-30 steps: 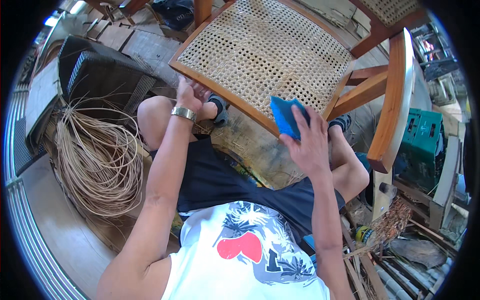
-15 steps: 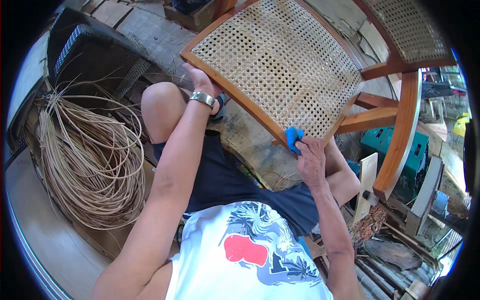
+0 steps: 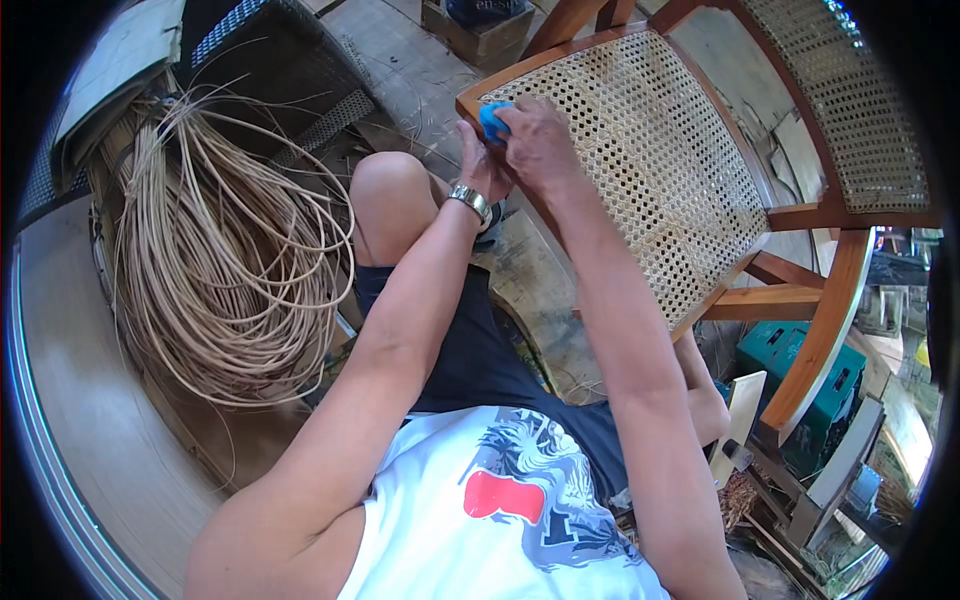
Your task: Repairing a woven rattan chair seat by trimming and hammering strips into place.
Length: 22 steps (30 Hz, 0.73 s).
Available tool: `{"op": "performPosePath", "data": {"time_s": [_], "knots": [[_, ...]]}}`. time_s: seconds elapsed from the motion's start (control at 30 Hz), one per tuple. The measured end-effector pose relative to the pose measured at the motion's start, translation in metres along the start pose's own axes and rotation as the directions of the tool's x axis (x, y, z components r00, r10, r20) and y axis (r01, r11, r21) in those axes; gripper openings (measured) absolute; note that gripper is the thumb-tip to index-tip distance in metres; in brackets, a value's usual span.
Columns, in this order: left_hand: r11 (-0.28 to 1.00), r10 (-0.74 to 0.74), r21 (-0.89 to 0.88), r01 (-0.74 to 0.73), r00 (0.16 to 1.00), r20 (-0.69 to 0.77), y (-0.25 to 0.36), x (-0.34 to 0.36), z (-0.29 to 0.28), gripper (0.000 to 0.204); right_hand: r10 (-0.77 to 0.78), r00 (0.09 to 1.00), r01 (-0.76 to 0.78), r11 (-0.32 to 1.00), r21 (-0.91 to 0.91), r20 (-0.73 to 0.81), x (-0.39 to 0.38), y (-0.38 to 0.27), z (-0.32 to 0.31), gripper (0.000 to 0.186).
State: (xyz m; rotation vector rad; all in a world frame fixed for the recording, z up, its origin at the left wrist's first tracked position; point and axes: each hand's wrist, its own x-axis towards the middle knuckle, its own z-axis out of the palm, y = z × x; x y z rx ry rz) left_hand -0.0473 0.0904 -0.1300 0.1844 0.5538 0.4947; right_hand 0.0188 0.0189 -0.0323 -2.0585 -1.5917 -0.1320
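A wooden chair [image 3: 825,325] with a woven cane seat [image 3: 660,175] lies tilted across my lap, its cane backrest [image 3: 865,120] at the upper right. My left hand [image 3: 484,168], with a metal watch on the wrist, grips the seat's wooden rim near its left corner; its fingers are partly hidden beneath. Just beside it, my right hand [image 3: 543,145] pinches a crumpled blue cloth [image 3: 493,122] and presses it on the rim at that same corner. Part of the front rail is covered by my right forearm.
At the left hangs a big coil of rattan strands [image 3: 225,270] beside a dark perforated panel [image 3: 280,80]. A green crate [image 3: 800,365] and wood scraps [image 3: 845,455] sit at the right, near the chair leg. A wooden box [image 3: 480,35] stands at the far side.
My right hand has slid the blue cloth along the front rail from the near right corner to the left corner, beside my left hand. The whole view has shifted slightly.
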Motion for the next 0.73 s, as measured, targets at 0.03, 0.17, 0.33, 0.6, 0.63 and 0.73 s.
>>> {"op": "performPosePath", "data": {"time_s": [0.03,0.17,0.33,0.6,0.63,0.73], "knots": [[0.999,-0.028,0.021,0.026,0.998,0.063,0.003,-0.003,-0.002,0.094,-0.009,1.000,0.010,1.000,-0.016,0.017,-0.015,0.003,-0.009,0.027],[0.991,-0.006,0.136,0.012,0.999,-0.039,0.015,-0.009,0.010,0.077,0.081,0.992,-0.082,0.997,0.011,0.099,-0.117,0.014,-0.063,0.031],[0.965,0.165,0.256,-0.064,0.903,-0.397,0.043,0.002,0.025,0.057,0.274,0.943,-0.259,0.961,-0.100,0.190,-0.251,0.011,-0.158,0.034],[0.985,0.055,0.165,-0.045,0.997,-0.055,0.035,0.027,0.015,0.080,0.217,0.976,-0.209,0.968,-0.141,0.038,-0.236,0.012,-0.129,0.046],[0.990,0.052,0.130,-0.046,0.998,-0.038,0.032,0.033,0.011,0.081,0.172,0.985,-0.166,0.973,-0.159,0.021,-0.220,0.013,-0.117,0.047],[0.984,0.124,0.133,-0.117,0.991,-0.045,0.031,0.054,-0.006,0.083,0.050,0.999,-0.050,0.995,-0.088,0.000,-0.153,0.023,-0.069,0.052]]}}
